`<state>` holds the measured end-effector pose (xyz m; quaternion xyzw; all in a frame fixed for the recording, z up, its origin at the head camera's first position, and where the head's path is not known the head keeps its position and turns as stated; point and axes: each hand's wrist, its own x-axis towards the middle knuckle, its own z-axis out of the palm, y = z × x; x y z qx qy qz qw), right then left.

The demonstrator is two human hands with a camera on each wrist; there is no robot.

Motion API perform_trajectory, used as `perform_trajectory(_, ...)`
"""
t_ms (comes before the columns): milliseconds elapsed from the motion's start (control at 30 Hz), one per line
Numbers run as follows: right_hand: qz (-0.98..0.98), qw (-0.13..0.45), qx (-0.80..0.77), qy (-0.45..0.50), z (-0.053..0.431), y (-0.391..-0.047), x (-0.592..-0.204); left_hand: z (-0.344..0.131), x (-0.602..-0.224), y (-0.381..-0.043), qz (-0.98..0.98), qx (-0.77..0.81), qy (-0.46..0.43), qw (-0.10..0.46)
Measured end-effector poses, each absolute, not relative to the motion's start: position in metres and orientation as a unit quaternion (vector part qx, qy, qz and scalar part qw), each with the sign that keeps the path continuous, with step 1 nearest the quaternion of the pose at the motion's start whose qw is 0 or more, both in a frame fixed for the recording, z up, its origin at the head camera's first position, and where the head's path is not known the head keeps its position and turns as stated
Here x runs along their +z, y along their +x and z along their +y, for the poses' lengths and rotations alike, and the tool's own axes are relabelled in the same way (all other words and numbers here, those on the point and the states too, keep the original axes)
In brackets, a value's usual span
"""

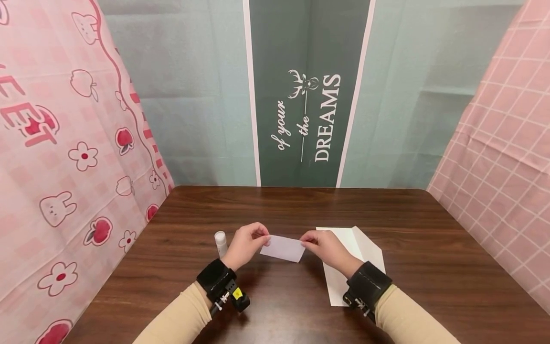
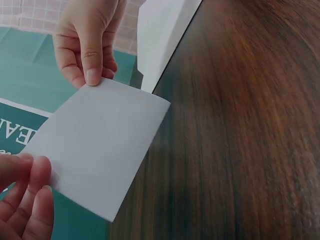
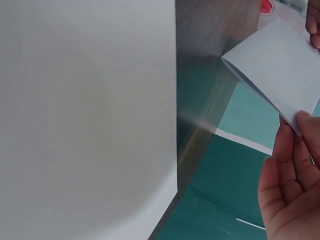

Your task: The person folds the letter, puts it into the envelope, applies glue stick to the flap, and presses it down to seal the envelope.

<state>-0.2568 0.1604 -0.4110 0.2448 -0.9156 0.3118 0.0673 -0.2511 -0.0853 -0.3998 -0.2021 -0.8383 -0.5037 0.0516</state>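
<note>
Both hands hold a small folded white paper (image 1: 282, 248) by its two far corners, over the middle of the table. My left hand (image 1: 247, 242) pinches the left corner between thumb and fingers; my right hand (image 1: 328, 248) pinches the right one. In the right wrist view the folded paper (image 3: 280, 65) shows a narrow gap between its layers along one side. The left wrist view shows its flat blank face (image 2: 100, 145). Beside the left hand stands a white glue stick (image 1: 221, 242), its lower part hidden behind the wrist.
A larger creased white sheet (image 1: 337, 282) lies on the brown wooden table (image 1: 283, 306) under the right forearm, one flap raised at its right. A green curtain with lettering (image 1: 301, 143) hangs behind the table; pink cloths (image 1: 99, 191) hang at both sides.
</note>
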Motion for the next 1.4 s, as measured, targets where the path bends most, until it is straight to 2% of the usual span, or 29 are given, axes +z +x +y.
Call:
perform_trajectory(167, -0.925, 0.102, 0.260, 0.256, 0.162, -0.256, -0.409, -0.087, -0.404, -0.252, -0.856, -0.459, -0.227, 0.065)
perform_trajectory(367, -0.919, 0.162, 0.119, 0.338, 0.162, -0.252, -0.409, -0.091, -0.411, -0.252, -0.901, -0.272, -0.322, 0.101)
perform_trajectory(667, -0.910, 0.120, -0.016, 0.396, 0.147, -0.245, -0.417, -0.090, -0.423, -0.255, -0.882, -0.052, -0.459, 0.094)
perform_trajectory(800, -0.911, 0.096, -0.084, 0.392, 0.139, -0.244, -0.421, -0.084, -0.424, -0.256, -0.882, -0.006, -0.466, 0.076)
perform_trajectory(1000, -0.902, 0.118, -0.136, 0.394, 0.133, -0.242, -0.419, -0.075, -0.416, -0.255, -0.890, 0.028, -0.450, 0.063)
perform_trajectory(1133, -0.906, 0.097, -0.128, 0.391, 0.130, -0.243, -0.413, -0.069, -0.410, -0.253, -0.902, 0.046, -0.427, 0.048)
perform_trajectory(1233, -0.915, 0.075, -0.102, 0.382, 0.129, -0.245, -0.408, -0.063, -0.408, -0.250, -0.907, 0.062, -0.412, 0.057)
perform_trajectory(1400, -0.913, 0.090, -0.099, 0.385, 0.127, -0.246, -0.410, -0.052, -0.407, -0.249, -0.910, 0.089, -0.398, 0.071)
